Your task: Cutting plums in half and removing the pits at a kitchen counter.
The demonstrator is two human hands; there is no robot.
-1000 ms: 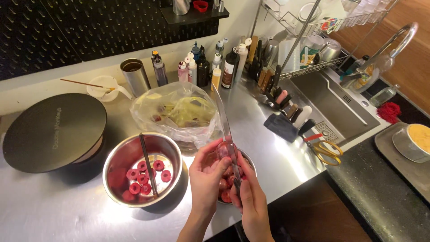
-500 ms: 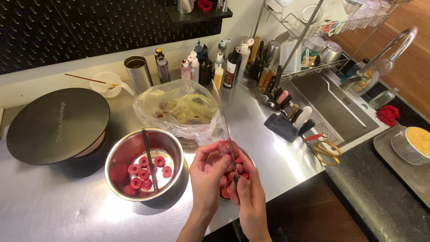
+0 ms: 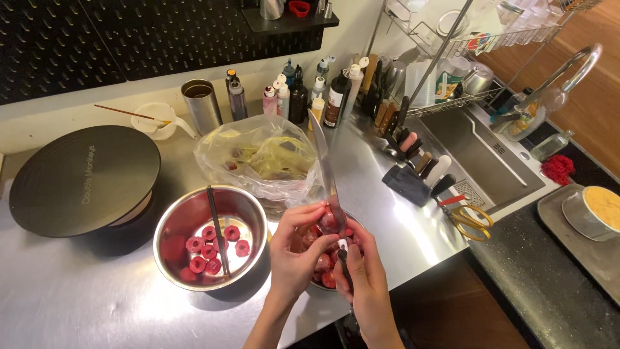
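My right hand (image 3: 367,274) grips the dark handle of a long kitchen knife (image 3: 325,171) whose blade points up and away from me. My left hand (image 3: 294,249) pinches a small red fruit (image 3: 329,221) against the blade, just above a small bowl (image 3: 323,262) of red fruits that my hands mostly hide. To the left stands a steel bowl (image 3: 177,223) with several cored red fruit pieces and a thin dark tool (image 3: 215,220) leaning in it.
A clear plastic bag (image 3: 258,158) of scraps lies behind the bowls. A round dark lid (image 3: 81,178) sits at left, bottles (image 3: 310,97) and a metal cup (image 3: 201,105) at the back, a knife block (image 3: 413,174), scissors (image 3: 468,220) and sink (image 3: 481,155) at right.
My hands have shifted slightly over the small bowl, with the fruit now held at the blade; the knife stays upright.
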